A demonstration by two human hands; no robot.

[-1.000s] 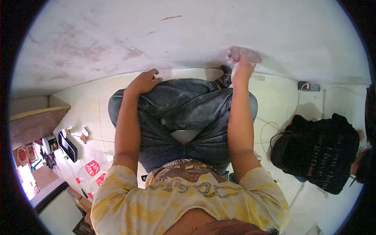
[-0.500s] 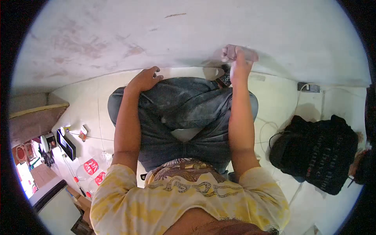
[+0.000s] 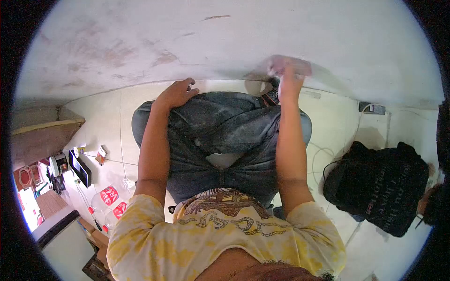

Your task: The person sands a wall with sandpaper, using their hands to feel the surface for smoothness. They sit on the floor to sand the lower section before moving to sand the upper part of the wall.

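My right hand is pressed near the foot of the white wall, gripping a flat reddish-brown piece that looks like sandpaper. Motion blurs both the piece and the fingers, so whether it wraps a block is hard to make out. On my left knee, close to the wall, lies my left hand, empty with loosely bent fingers apart. Dusty dark jeans cover my crossed legs. Reddish-brown smudges mark the wall to the left.
At the right, a black cloth or bag with lettering lies on the tiled floor. A power socket box with a cable sits by the wall. Left are clear plastic bottles with red labels, a black-framed device and a wooden board.
My right hand and the sandpaper shift slightly at the wall, now more blurred. My left hand stays on the knee. The whole view moves a little.
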